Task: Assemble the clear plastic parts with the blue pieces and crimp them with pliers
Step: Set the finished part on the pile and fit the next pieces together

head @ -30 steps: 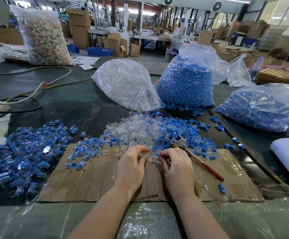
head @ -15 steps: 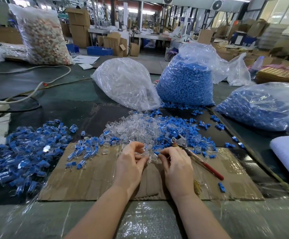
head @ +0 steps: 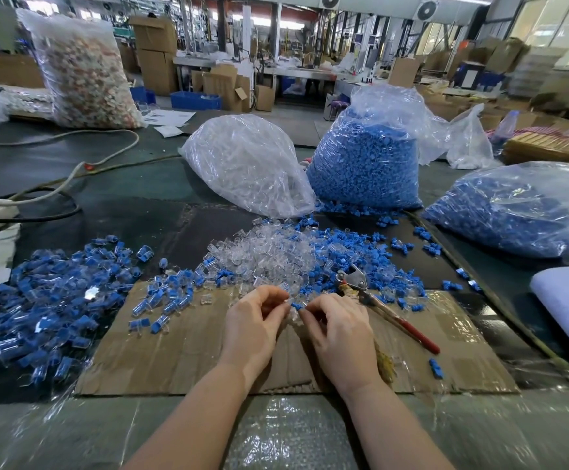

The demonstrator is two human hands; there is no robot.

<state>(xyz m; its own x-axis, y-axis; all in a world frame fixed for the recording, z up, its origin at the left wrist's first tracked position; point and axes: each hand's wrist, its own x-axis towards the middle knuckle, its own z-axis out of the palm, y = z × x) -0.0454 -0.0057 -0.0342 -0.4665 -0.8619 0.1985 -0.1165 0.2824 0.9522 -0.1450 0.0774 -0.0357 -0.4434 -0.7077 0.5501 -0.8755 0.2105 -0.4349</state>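
Two hands are seen close together over the far part of the cardboard sheet (head: 174, 351). A clear plastic part (head: 288, 308) is pinched by the curled fingers of the left hand (head: 252, 329). A small blue piece (head: 297, 305) is pinched by the fingertips of the right hand (head: 339, 329). The two bits are held almost touching, between the hands; which way they point cannot be told.

One pair of pliers (head: 383, 307) is laid just right of the right hand. Its long side runs slantwise, with the metal head toward the far side of the surface (head: 123, 184) and the red handles toward the near right corner.

Beyond the hands a heap of clear parts (head: 269, 256) is mixed with loose blue pieces (head: 351, 252). A pile of joined pieces (head: 49, 300) is spread toward the left edge. One lone blue bit (head: 435, 368) is left on the cardboard near its right end.

Farther back, one bag of clear parts (head: 246, 164) is lying on its side, one bag of blue pieces (head: 368, 157) is standing up, and one more blue bag (head: 520, 212) is lying by the right edge.
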